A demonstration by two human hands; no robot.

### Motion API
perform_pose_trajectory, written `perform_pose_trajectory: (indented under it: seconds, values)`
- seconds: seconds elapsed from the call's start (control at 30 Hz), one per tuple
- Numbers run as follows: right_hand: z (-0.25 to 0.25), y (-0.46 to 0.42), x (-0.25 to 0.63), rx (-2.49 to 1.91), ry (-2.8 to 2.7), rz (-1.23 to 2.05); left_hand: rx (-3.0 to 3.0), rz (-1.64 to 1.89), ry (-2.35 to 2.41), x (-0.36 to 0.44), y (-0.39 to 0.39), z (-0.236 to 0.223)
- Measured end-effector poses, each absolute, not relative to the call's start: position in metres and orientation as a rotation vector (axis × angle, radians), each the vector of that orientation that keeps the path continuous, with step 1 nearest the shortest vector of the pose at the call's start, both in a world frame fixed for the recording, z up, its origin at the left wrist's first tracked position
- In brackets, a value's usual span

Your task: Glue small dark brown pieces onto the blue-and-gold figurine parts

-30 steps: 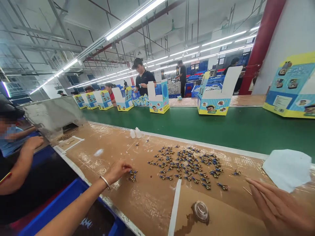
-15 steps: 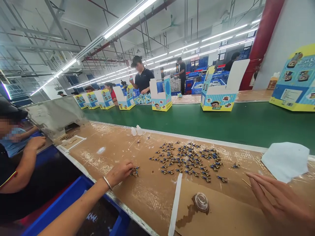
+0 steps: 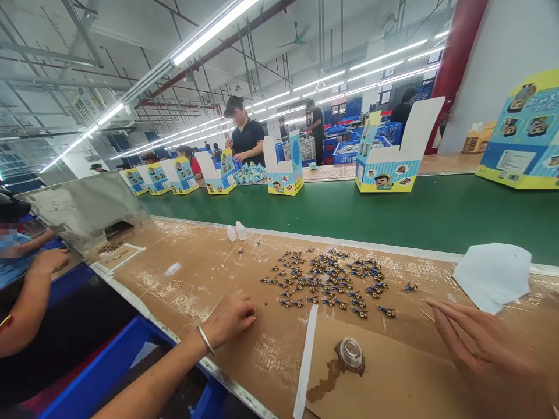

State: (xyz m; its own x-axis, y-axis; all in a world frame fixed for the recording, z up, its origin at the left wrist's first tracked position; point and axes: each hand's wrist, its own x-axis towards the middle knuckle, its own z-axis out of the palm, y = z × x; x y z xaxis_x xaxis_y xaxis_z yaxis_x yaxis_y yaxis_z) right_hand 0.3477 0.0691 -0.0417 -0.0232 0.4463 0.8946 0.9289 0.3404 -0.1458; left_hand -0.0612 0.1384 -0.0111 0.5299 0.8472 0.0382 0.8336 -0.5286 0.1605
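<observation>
My left hand [image 3: 231,319] is low over the brown covered table [image 3: 205,256], its fingers curled together. Whatever lies in or under those fingers is hidden. On the right, my right hand [image 3: 484,343] pinches a thin wooden stick [image 3: 427,316], whose tip points toward the pieces. Between the hands lie many small blue, yellow and dark figure pieces [image 3: 332,276] in a loose spread. One single piece [image 3: 409,287] sits apart, nearest the right hand. A small clear dish [image 3: 350,354] with brown stuff around its edge stands on a cardboard sheet [image 3: 388,372].
A white cloth [image 3: 493,276] lies beyond my right hand. Two small white bottles [image 3: 237,231] stand near the green belt [image 3: 323,215], which carries printed boxes [image 3: 386,169]. Blue bins [image 3: 144,349] are below the table edge. A co-worker's arm [image 3: 37,291] is at left; another person [image 3: 244,137] stands across.
My left hand has moved slightly right and nearer me, and the small pieces seen at its fingertips no longer show. The right hand keeps its pinch. The whole view has shifted a little.
</observation>
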Motion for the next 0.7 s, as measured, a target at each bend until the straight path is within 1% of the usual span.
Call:
perform_pose_trajectory:
  seconds: [0.17,0.37,0.57,0.7]
  values:
    - [-0.04,0.071,0.349,-1.224,-1.653,-0.652,2.713,0.137,1.516,-0.048,0.173,-0.012]
    - [-0.037,0.071,0.352,-1.207,-1.696,-0.732,2.793,0.078,1.557,-0.035,0.21,-0.031]
    - [-0.038,0.07,0.352,-1.282,-1.672,-0.701,2.793,0.165,1.712,-0.05,0.191,-0.03]
    - [-0.04,0.071,0.349,-1.306,-1.606,-0.622,2.834,0.158,1.643,-0.054,0.171,-0.024]
